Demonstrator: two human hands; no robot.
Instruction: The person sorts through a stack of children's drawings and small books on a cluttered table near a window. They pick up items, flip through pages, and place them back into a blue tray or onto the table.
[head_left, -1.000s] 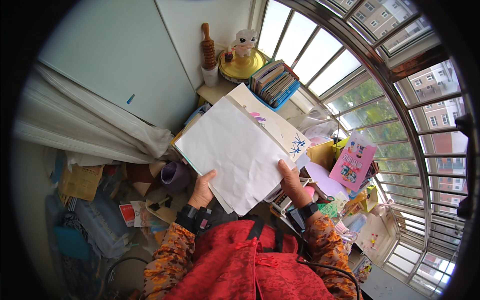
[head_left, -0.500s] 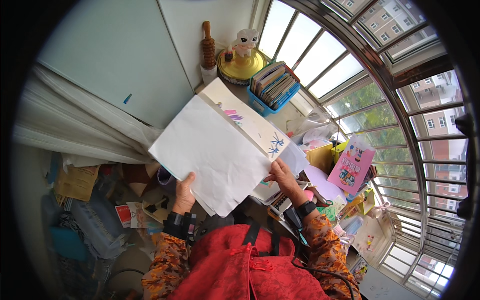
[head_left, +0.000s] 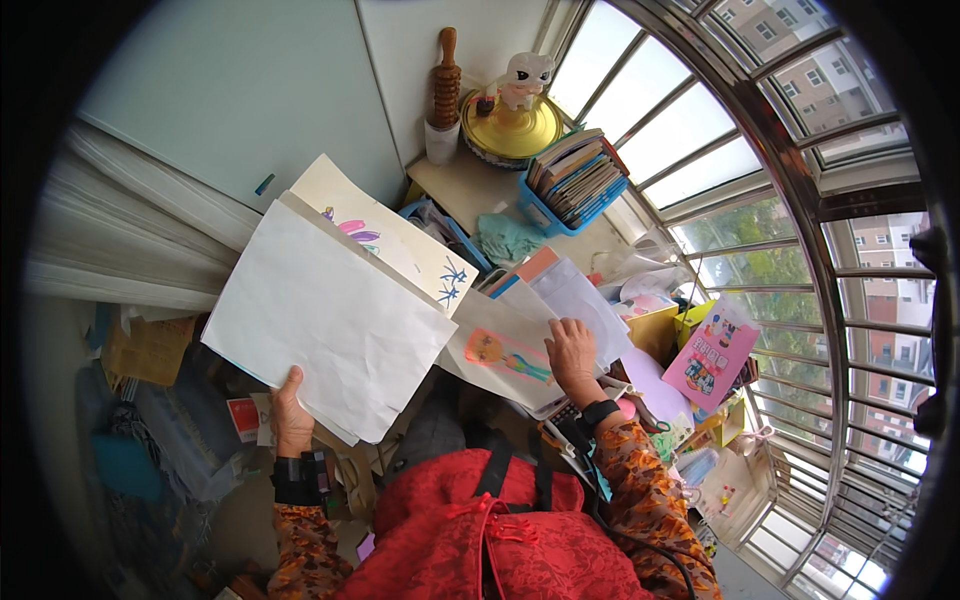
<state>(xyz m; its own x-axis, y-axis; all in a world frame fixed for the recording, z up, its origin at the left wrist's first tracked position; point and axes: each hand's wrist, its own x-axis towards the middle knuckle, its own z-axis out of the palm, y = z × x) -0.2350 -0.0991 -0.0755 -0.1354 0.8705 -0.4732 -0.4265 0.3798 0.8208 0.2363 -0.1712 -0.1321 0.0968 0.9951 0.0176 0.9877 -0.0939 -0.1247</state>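
Note:
My left hand [head_left: 292, 418] grips the lower left edge of a stack of paper sheets [head_left: 325, 315], thumb on top. The front sheet is blank and slightly creased. Behind it a cream sheet with a drawing [head_left: 405, 240] sticks out, showing purple petals and blue star-like strokes. On the desk to the right lies a sheet with a coloured figure drawing [head_left: 500, 352], partly under the held stack. My right hand [head_left: 573, 358] rests on the loose papers there, its fingers bent a little and apart from the held stack. White sheets [head_left: 585, 300] lie just beyond it.
A blue basket of books [head_left: 575, 185], a gold round tin [head_left: 513, 128] with a white figurine and a wooden roller [head_left: 446, 85] stand at the back. A pink booklet [head_left: 712, 355] lies among clutter by the barred windows. A curtain [head_left: 140, 235] hangs left, above piled bags.
My left hand has carried the paper stack to the left, uncovering the figure drawing and a green cloth. My right hand has let go of the stack and sits on the desk papers.

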